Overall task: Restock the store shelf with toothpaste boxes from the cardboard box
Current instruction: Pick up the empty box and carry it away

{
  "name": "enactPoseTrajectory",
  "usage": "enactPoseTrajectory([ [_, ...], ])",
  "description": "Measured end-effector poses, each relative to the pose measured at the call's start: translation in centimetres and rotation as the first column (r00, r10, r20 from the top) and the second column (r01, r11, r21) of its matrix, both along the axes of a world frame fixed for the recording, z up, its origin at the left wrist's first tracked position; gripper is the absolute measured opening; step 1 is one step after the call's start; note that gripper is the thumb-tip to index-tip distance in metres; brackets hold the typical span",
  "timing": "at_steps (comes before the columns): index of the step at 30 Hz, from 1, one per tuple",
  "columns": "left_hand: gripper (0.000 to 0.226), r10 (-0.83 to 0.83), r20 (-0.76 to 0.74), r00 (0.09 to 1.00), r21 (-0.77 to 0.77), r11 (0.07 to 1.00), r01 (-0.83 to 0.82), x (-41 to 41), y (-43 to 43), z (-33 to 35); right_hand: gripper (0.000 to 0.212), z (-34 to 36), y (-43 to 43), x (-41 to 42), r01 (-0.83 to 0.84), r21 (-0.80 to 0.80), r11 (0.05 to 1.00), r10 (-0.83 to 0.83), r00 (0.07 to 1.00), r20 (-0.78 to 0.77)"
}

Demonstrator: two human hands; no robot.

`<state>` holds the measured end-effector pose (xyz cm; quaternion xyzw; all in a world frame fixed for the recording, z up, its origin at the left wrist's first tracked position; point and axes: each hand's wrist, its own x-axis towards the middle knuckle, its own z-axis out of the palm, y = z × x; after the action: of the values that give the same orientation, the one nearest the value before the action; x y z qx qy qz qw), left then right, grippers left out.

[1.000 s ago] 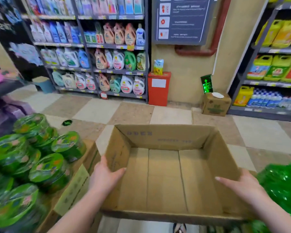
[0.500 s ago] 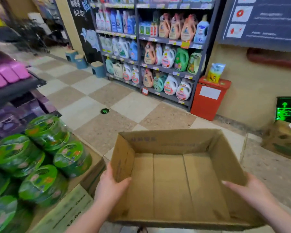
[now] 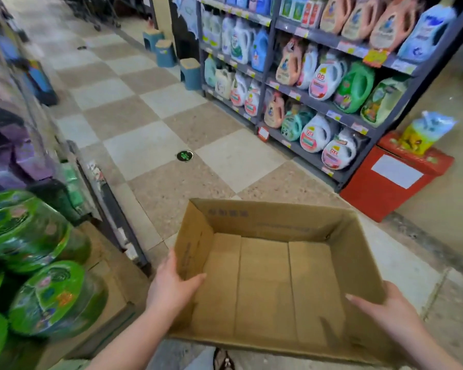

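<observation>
The left hand's (image 3: 171, 289) fingers (image 3: 168, 263) lie against the outside of the cardboard box's (image 3: 265, 222) left wall, with the thumb hooked over the rim to the inside, so they pinch that wall. The right hand (image 3: 388, 311) does the same at 4 o'clock: its thumb lies inside the right wall, and its fingers are hidden behind the cardboard, most likely clamped on it from outside.

The box hangs between the two hands above the floor (image 3: 150, 145), at 6 o'clock in the view, tilted a little down to the right. Its bottom is bare, and no toothpaste boxes show anywhere.

The main risk is that the restocking stalls, because there is nothing here to place. The shelf (image 3: 271, 65) at 1 o'clock carries only detergent jugs. The thin walls could also buckle, since each is held only by a pinch at the rim, and the box would then drop by the foot (image 3: 223, 359) at 6 o'clock.

The aisle is tight. A swing to 9 o'clock could knock the stacked green packs (image 3: 24, 231), and a step towards 3 o'clock could clip the red bin (image 3: 393, 177).
</observation>
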<state>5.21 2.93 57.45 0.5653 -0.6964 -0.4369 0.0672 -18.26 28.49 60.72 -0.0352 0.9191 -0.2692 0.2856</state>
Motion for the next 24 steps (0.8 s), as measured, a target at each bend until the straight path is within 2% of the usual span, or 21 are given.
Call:
enactPoseTrajectory([
  [6, 0.099, 0.142, 0.037, 0.989, 0.074, 0.987, -0.145, -4.9, -4.4, -4.2, 0.072, -5.2, -8.5, -8.9, -0.157, 0.004, 0.988, 0.156, 0.983, 0.096],
  [11, 0.099, 0.318, 0.171, 0.933, 0.143, 0.929, -0.343, -7.6, -6.5, -10.9, 0.073, -12.6, -16.3, -15.1, -0.341, 0.011, 0.940, 0.330, 0.917, 0.225],
  [14, 0.098, 0.411, 0.205, 0.888, 0.187, 0.875, -0.447, -8.3, -7.4, -16.4, 0.076, -18.3, -20.4, -17.4, -0.424, 0.009, 0.906, 0.404, 0.869, 0.286],
  [19, 0.104, 0.526, 0.248, 0.814, 0.275, 0.767, -0.579, -8.0, -8.1, -27.9, 0.061, -29.9, -26.0, -19.4, -0.473, 0.006, 0.881, 0.435, 0.814, 0.385],
  [21, 0.099, 0.581, 0.264, 0.770, 0.303, 0.708, -0.638, -7.7, -8.1, -32.5, 0.061, -34.8, -27.3, -19.4, -0.484, 0.025, 0.875, 0.435, 0.807, 0.401],
  [24, 0.089, 0.598, 0.278, 0.752, 0.325, 0.678, -0.660, -7.3, -7.9, -38.9, 0.063, -41.4, -28.9, -19.2, -0.495, 0.045, 0.868, 0.428, 0.789, 0.441],
])
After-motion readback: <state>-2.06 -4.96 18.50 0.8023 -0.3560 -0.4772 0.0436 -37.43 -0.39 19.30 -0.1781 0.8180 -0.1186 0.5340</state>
